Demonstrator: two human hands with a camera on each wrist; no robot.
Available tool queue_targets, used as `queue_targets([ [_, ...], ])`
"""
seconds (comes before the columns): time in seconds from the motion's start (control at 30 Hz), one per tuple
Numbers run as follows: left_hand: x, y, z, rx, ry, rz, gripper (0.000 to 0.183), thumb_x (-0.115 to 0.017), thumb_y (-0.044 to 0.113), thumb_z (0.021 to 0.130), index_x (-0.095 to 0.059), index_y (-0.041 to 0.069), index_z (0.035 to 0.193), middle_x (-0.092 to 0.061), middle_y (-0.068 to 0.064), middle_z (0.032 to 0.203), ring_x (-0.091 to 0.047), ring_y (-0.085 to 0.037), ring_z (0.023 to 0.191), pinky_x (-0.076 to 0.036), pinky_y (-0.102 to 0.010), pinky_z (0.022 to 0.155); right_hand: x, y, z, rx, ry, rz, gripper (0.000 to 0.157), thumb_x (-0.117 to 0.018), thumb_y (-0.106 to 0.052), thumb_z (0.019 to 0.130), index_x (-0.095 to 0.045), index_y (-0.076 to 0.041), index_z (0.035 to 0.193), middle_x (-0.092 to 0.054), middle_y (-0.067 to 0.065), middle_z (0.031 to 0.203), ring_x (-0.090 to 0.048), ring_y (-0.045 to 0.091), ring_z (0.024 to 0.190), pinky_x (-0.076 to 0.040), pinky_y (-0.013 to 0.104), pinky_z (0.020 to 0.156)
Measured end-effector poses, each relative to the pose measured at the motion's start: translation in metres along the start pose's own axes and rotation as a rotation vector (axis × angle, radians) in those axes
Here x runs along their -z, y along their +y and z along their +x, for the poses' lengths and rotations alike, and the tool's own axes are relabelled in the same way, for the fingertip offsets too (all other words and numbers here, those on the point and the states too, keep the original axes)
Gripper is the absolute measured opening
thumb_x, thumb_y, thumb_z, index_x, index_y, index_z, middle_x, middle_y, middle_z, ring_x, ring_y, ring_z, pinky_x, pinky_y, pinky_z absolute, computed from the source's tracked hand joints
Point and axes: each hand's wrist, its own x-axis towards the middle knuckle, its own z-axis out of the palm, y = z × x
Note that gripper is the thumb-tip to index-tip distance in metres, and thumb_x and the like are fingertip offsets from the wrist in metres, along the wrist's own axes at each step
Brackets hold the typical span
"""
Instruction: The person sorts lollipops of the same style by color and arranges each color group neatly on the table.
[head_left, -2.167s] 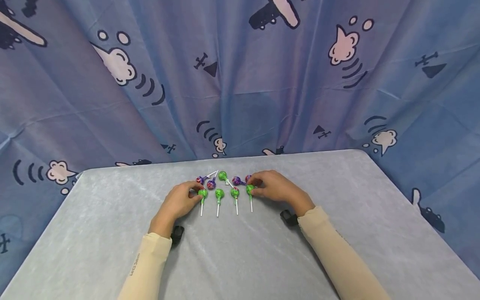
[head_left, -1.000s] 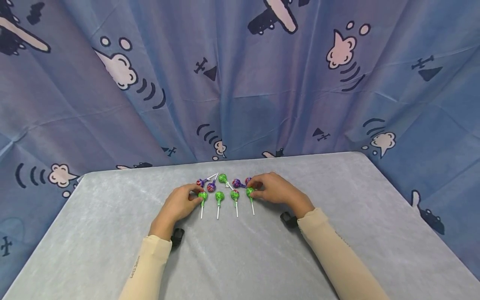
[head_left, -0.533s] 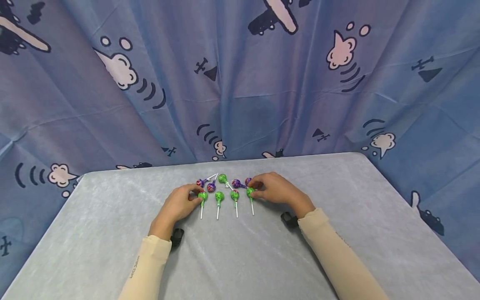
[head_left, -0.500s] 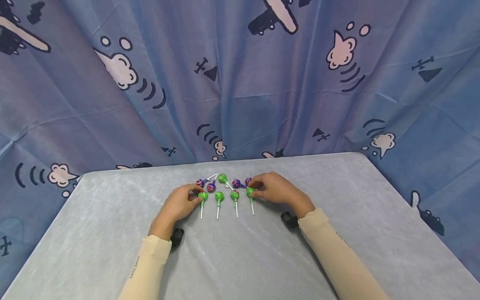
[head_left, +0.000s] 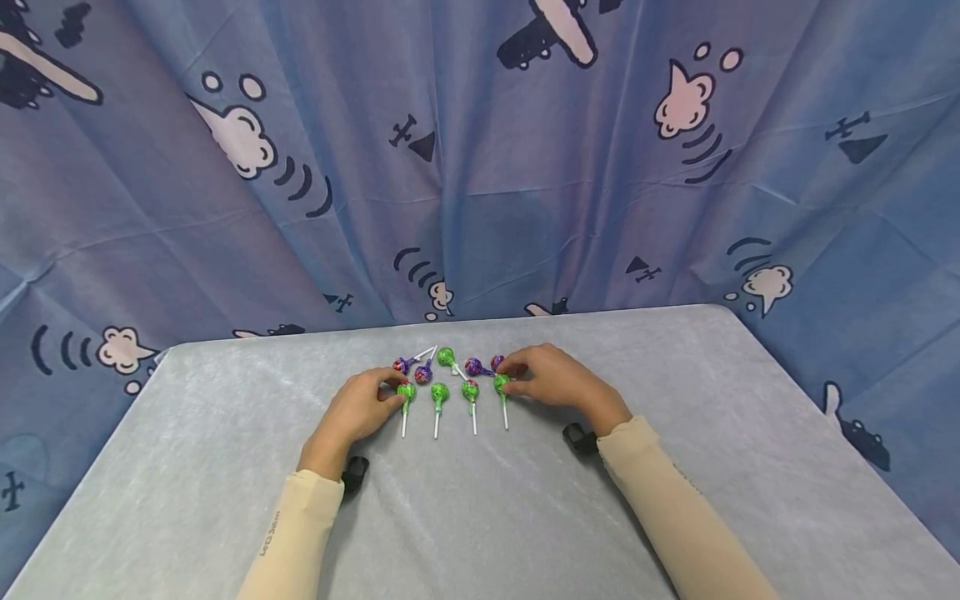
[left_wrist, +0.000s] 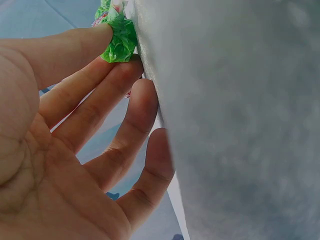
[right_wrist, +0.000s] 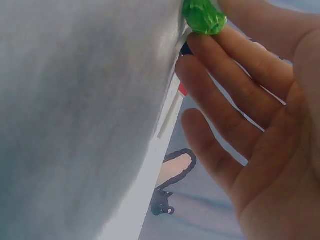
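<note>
Front-right lollipop [head_left: 502, 383] newly aslant, stick [head_left: 505, 415] nearward

You're at a curtained-off recording spot, room type unclear: cartoon-print blue curtain [head_left: 480, 200] behind the grey table [head_left: 480, 517], black wrist cameras [head_left: 355, 474] over the table.

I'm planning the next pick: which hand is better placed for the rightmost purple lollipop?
The right hand, I'd say: it pinches the rightmost green lollipop, right beside that purple lollipop. The left hand pinches the leftmost green lollipop, at the front row's other end.
</note>
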Motion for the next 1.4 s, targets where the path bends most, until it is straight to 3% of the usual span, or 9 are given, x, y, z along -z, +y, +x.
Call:
queue_targets([
  [0.83, -0.0016, 0.0007, 0.0008, 0.03, -0.018, 0.01, 0.026, -0.071, 0.019, 0.092, -0.071, 0.015, 0.118, -0.068, -0.005, 0.106, -0.055, -0.017, 0.082, -0.042, -0.034, 0.072, 0.005, -0.0032, -0.0038, -0.016, 0.013, -0.026, 0.037, -0.072, -0.028, 0.091, -0.07, -0.011, 0.124, -0.072, 0.005, 0.122, -0.067, 0.02, 0.107, -0.052, 0.041, 0.092],
  [1.4, -0.0011, 0.0007, 0.0005, 0.033, -0.018, 0.004, 0.026, -0.071, 0.019, 0.092, -0.072, 0.016, 0.117, -0.067, -0.004, 0.101, -0.054, -0.017, 0.08, -0.039, -0.032, 0.069, -0.0028, -0.0019, -0.0003, 0.013, 0.042, -0.04, 0.027, -0.075, -0.027, 0.089, -0.075, -0.013, 0.113, -0.074, 0.0, 0.104, -0.066, 0.011, 0.09, -0.053, 0.036, 0.083],
])
